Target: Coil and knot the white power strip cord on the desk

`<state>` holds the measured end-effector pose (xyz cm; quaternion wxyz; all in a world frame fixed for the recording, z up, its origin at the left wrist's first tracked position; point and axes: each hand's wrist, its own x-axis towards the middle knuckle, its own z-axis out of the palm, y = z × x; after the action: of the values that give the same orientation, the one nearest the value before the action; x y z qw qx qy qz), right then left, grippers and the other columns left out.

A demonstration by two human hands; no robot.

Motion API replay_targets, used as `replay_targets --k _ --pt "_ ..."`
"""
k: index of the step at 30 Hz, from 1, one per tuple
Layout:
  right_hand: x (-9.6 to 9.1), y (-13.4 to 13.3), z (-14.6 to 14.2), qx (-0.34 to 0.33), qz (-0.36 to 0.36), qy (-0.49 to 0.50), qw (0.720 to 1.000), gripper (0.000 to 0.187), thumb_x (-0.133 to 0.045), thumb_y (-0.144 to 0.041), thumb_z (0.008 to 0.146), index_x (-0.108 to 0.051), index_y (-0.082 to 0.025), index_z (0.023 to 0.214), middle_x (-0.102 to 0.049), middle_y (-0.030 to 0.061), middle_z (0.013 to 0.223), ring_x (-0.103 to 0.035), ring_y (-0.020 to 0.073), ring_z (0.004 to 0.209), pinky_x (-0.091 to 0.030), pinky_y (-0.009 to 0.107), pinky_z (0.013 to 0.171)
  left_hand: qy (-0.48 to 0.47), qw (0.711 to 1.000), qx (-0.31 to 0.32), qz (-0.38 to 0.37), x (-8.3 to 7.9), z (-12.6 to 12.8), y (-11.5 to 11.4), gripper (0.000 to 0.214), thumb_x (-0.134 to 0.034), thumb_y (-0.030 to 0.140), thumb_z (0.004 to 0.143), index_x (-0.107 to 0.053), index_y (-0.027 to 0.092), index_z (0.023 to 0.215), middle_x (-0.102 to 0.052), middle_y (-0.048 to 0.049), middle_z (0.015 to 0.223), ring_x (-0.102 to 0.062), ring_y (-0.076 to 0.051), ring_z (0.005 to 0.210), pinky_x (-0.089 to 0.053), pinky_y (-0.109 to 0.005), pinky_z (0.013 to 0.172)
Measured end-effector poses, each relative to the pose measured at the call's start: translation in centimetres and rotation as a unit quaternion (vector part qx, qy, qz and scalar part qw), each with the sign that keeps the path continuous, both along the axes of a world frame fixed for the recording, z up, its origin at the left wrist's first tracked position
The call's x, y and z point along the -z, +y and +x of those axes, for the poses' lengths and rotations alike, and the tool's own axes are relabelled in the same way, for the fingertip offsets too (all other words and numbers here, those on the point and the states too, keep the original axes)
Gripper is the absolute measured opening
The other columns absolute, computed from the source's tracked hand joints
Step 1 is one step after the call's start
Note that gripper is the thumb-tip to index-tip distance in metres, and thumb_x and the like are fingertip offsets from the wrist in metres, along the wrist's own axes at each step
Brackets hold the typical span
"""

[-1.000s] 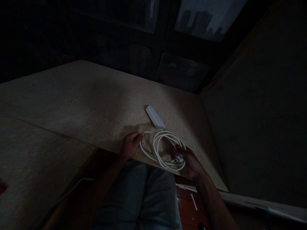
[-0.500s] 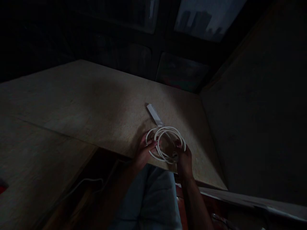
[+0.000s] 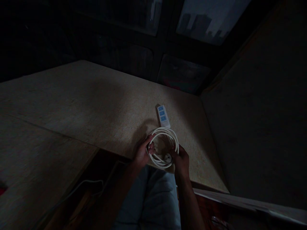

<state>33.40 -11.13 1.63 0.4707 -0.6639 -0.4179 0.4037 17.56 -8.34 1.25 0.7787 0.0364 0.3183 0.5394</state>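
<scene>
A white cable (image 3: 165,130) is looped into a round coil above the table's front edge. My left hand (image 3: 143,152) is closed on the coil's left side, thumb and fingers around the strands. On the opposite side, my right hand (image 3: 181,159) grips the coil, its fingers partly hidden behind the loops. The cable's plug (image 3: 168,158) shows inside the lower right of the coil, close to the right fingers. Just beyond the coil, a white power strip (image 3: 164,117) with blue socket faces turned up lies on the table.
The pale stone-patterned tabletop (image 3: 115,105) has a cut-out at its front left. A thin white cord (image 3: 90,181) hangs in that opening. A dark wall panel (image 3: 254,127) rises on the right, with window panes (image 3: 203,22) behind. The room is dim.
The power strip has turned over from its plain side to its blue socket side and shifted right. The loops have drawn together into a tighter, rounder coil, and the plug shows more clearly.
</scene>
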Motion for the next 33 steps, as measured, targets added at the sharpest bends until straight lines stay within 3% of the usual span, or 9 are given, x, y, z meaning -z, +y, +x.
replay_targets --k 6,11,15,20,23,26,30,33 --pt "-0.5 0.4 0.9 0.017 -0.025 -0.007 1.000 0.037 -0.074 -0.034 0.058 -0.075 -0.016 0.091 -0.072 0.0055 0.094 -0.063 0.0267 0.092 -0.048 0.033 0.077 0.055 0.996 0.051 0.041 -0.8 -1.4 0.7 0.042 -0.078 0.035 0.065 -0.057 0.016 0.096 -0.041 0.0099 0.047 -0.027 -0.003 0.033 -0.018 -0.019 0.037" --pt "-0.4 1.0 0.9 0.027 -0.044 -0.006 0.999 0.045 -0.074 -0.033 0.058 -0.074 -0.013 0.099 -0.072 0.0060 0.093 -0.064 0.0262 0.088 -0.047 0.032 0.075 0.022 0.998 0.037 0.054 -0.5 -1.6 0.8 0.043 -0.083 0.029 0.060 -0.051 0.016 0.086 -0.039 0.0114 0.047 -0.021 0.000 0.033 -0.017 -0.016 0.036" --pt "-0.3 1.1 0.7 0.023 -0.051 -0.028 0.998 0.039 -0.071 -0.040 0.063 -0.070 -0.012 0.090 -0.071 0.0070 0.084 -0.063 0.0238 0.079 -0.047 0.031 0.069 0.035 0.995 0.017 0.089 -0.5 -1.4 0.7 0.045 -0.085 0.021 0.055 -0.051 0.014 0.084 -0.036 0.0120 0.051 -0.020 0.003 0.036 -0.017 -0.014 0.038" --pt "0.7 0.9 0.7 0.001 -0.024 -0.049 0.999 0.044 -0.074 -0.040 0.066 -0.059 -0.018 0.101 -0.067 0.0075 0.096 -0.062 0.0216 0.084 -0.047 0.032 0.074 0.103 0.993 0.026 0.042 -0.7 -1.5 1.3 0.049 -0.082 0.044 0.063 -0.052 0.015 0.089 -0.032 0.0119 0.049 -0.020 0.000 0.035 -0.013 -0.015 0.036" --pt "1.1 1.4 0.5 -0.040 0.011 -0.079 0.996 0.051 -0.075 -0.038 0.068 -0.056 -0.018 0.111 -0.064 0.0098 0.105 -0.060 0.0231 0.092 -0.047 0.034 0.081 0.125 0.991 0.038 -0.005 -0.6 -1.8 2.1 0.049 -0.080 0.046 0.065 -0.050 0.017 0.089 -0.028 0.0126 0.046 -0.019 -0.001 0.035 -0.012 -0.016 0.036" --pt "0.8 2.4 0.2 -0.084 0.034 -0.186 0.978 0.050 -0.069 -0.040 0.073 -0.056 -0.016 0.115 -0.060 0.0137 0.111 -0.056 0.0268 0.100 -0.044 0.040 0.089 0.155 0.986 0.051 -0.029 -0.5 -2.0 2.9 0.049 -0.080 0.046 0.064 -0.045 0.018 0.084 -0.029 0.0125 0.047 -0.019 -0.001 0.035 -0.012 -0.015 0.037" --pt "-0.1 4.6 0.2 -0.126 0.033 -0.321 0.938 0.051 -0.061 -0.040 0.079 -0.054 -0.013 0.122 -0.057 0.0167 0.116 -0.051 0.0316 0.110 -0.041 0.046 0.096 0.291 0.956 0.027 0.024 0.0 -1.9 3.5 0.048 -0.074 0.052 0.070 -0.044 0.018 0.085 -0.042 0.0087 0.055 -0.034 -0.004 0.036 -0.024 -0.017 0.035" --pt "-0.2 6.6 0.5 -0.160 0.024 -0.358 0.919 0.060 -0.061 -0.037 0.079 -0.048 -0.010 0.131 -0.052 0.0207 0.125 -0.048 0.0335 0.117 -0.040 0.047 0.100 0.406 0.912 0.004 0.048 0.7 -1.8 3.7 0.047 -0.073 0.038 0.073 -0.044 0.017 0.104 -0.049 0.0073 0.062 -0.044 -0.008 0.040 -0.033 -0.019 0.037"
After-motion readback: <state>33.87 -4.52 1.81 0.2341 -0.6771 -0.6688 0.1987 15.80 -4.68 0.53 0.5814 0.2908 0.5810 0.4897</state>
